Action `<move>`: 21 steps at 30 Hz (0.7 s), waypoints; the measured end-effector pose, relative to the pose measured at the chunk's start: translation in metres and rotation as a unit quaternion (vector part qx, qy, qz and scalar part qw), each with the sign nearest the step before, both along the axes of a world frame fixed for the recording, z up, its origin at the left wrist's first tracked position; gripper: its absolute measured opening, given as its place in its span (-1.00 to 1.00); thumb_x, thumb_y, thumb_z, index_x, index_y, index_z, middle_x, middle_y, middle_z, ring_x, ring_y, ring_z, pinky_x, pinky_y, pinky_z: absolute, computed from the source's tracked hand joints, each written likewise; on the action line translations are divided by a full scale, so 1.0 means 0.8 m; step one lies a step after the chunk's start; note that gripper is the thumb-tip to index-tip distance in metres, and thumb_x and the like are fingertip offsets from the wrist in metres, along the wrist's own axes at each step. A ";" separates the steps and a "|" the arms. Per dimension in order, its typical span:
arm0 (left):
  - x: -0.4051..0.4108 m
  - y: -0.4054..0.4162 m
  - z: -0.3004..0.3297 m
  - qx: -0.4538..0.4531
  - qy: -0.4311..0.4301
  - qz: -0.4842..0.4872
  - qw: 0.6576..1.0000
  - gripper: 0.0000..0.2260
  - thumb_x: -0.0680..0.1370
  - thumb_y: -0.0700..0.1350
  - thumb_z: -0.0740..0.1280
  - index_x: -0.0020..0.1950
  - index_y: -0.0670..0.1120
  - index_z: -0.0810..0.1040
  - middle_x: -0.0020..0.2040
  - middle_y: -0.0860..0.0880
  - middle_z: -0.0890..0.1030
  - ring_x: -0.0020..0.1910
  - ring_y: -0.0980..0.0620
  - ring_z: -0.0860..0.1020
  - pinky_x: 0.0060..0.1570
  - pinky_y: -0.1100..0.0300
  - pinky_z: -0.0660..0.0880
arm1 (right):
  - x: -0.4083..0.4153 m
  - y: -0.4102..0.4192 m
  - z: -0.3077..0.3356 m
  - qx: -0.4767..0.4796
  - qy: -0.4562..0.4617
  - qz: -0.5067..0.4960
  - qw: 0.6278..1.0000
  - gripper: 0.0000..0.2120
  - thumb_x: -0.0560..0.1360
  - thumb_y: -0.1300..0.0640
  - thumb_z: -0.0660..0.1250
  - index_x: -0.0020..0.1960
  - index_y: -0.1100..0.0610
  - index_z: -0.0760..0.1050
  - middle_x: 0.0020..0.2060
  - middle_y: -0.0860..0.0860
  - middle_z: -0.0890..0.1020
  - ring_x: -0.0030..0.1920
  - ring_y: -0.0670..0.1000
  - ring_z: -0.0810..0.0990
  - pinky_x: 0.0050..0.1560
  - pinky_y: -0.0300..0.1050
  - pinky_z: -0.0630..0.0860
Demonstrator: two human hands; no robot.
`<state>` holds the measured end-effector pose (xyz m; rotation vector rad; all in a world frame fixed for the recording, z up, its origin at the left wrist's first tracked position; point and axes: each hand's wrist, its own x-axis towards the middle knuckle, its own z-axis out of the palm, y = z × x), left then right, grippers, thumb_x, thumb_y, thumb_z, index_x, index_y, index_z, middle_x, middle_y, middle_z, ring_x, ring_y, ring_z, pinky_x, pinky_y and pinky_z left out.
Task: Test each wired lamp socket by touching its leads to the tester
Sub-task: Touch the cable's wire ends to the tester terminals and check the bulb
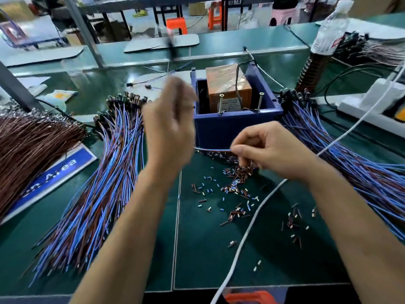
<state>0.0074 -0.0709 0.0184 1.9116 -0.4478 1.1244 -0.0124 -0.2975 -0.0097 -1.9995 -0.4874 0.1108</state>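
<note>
counter – unsorted lead bundles to either side of the fingers | tester in blue bin, just beyond fingers; judged: bring both bare ends onto the 2 screws, kept apart | right hand fingers pinched on lead | left hand blurred – cannot tell its grip

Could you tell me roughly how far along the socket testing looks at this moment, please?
Hard to judge: large bundles of wired sockets lie left and right of the blue tester box, and I cannot tell tested from untested. In hand: the right hand pinches one lead pair, with the blurred left hand raised. Cut insulation bits litter the mat.
</note>
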 end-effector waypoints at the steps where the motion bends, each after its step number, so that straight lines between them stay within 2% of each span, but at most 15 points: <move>1: -0.010 -0.014 -0.011 0.063 0.023 -0.040 0.997 -0.78 0.70 -0.09 0.22 -0.12 -0.09 0.49 -0.37 0.11 0.45 -0.43 0.06 0.40 -0.43 0.14 0.31 | 0.000 -0.012 -0.002 -0.012 -0.011 -0.016 1.000 -0.92 0.59 0.20 0.45 -0.08 0.16 0.68 -0.35 0.04 0.72 -0.42 -0.12 0.57 -0.39 -0.33 0.45; 4: -0.023 -0.049 -0.039 0.180 0.073 -0.087 0.977 -0.76 0.72 -0.10 0.24 -0.05 -0.21 0.57 -0.21 -0.05 0.58 -0.28 -0.14 0.53 -0.30 -0.05 0.47 | -0.003 -0.031 -0.013 0.046 -0.013 -0.050 0.998 -0.92 0.55 0.20 0.49 -0.10 0.21 0.68 -0.34 0.09 0.72 -0.39 -0.06 0.57 -0.37 -0.29 0.44; 7: -0.020 -0.056 -0.051 0.258 0.120 -0.154 0.946 -0.81 0.70 -0.04 0.29 0.08 -0.14 0.60 -0.03 -0.03 0.60 -0.12 -0.16 0.58 -0.19 -0.10 0.52 | -0.009 -0.029 -0.025 0.086 -0.022 -0.037 0.995 -0.85 0.55 0.13 0.47 -0.09 0.23 0.66 -0.31 0.11 0.72 -0.41 0.02 0.51 -0.40 -0.24 0.43; 9: -0.022 -0.059 -0.059 0.258 0.145 -0.170 0.940 -0.81 0.66 0.01 0.34 0.12 -0.10 0.57 -0.08 0.02 0.64 -0.15 -0.12 0.58 -0.20 -0.07 0.52 | -0.009 -0.025 -0.029 0.080 -0.027 -0.026 0.996 -0.87 0.55 0.13 0.48 -0.08 0.20 0.66 -0.30 0.10 0.73 -0.45 -0.06 0.51 -0.42 -0.27 0.42; 11: -0.018 -0.054 -0.068 0.222 0.171 -0.184 0.942 -0.80 0.62 0.02 0.40 0.14 -0.08 0.58 -0.20 0.04 0.67 -0.26 -0.08 0.58 -0.21 -0.05 0.53 | -0.007 -0.025 -0.032 0.112 -0.005 -0.029 0.993 -0.94 0.55 0.25 0.49 -0.08 0.23 0.64 -0.32 0.11 0.73 -0.46 -0.15 0.55 -0.41 -0.34 0.43; 13: -0.013 -0.046 -0.074 0.192 0.188 -0.192 0.944 -0.86 0.59 -0.04 0.45 0.05 -0.09 0.64 -0.29 0.06 0.65 -0.33 -0.02 0.57 -0.23 -0.01 0.54 | -0.004 -0.027 -0.035 0.125 0.018 -0.042 0.991 -0.95 0.55 0.28 0.48 -0.07 0.24 0.63 -0.31 0.11 0.73 -0.46 -0.17 0.56 -0.41 -0.37 0.44; 16: -0.009 -0.036 -0.074 0.197 0.157 -0.149 0.956 -0.85 0.59 -0.03 0.46 -0.09 -0.08 0.67 -0.35 0.07 0.60 -0.38 0.04 0.52 -0.31 0.02 0.50 | 0.000 -0.033 -0.038 0.101 0.024 -0.077 0.992 -0.96 0.56 0.27 0.47 -0.05 0.17 0.66 -0.27 0.12 0.75 -0.44 -0.10 0.51 -0.39 -0.30 0.45; 21: -0.008 -0.026 -0.073 0.221 0.142 -0.098 0.960 -0.83 0.61 0.00 0.41 -0.07 -0.08 0.63 -0.30 0.03 0.62 -0.30 -0.10 0.57 -0.27 -0.05 0.50 | 0.003 -0.032 -0.042 0.168 0.018 -0.120 0.978 -0.87 0.58 0.41 0.37 0.00 0.23 0.66 -0.22 0.15 0.76 -0.44 -0.04 0.52 -0.37 -0.27 0.49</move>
